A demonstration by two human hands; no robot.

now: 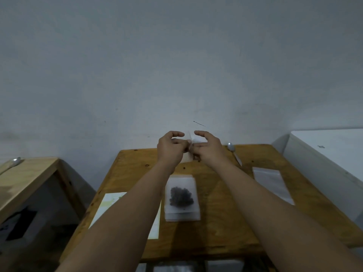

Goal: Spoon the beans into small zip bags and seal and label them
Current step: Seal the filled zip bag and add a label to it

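Two hands meet just above the centre of the frame, over the far edge of the table (216,222). The left hand (172,146) and right hand (206,146) each pinch the top of a small clear bag (189,137) that hangs between them, fingers curled onto its mouth. Dark beans (196,158) seem to sit at its bottom, partly hidden by the right hand. I cannot tell whether the zip is closed. By my reading this bag is loaded and at the sealing step.

Below the hands, at centre, a filled bag (181,197) lies flat on a stack (182,216) of empties, so at least one portion looks done, though no label shows on it. A spoon (233,152) lies at the table's upper right, with a strip (273,183) of more bags just below it. A white sheet (110,203), probably labels, lies at lower left, partly under the left forearm. Labelling appears not yet done.
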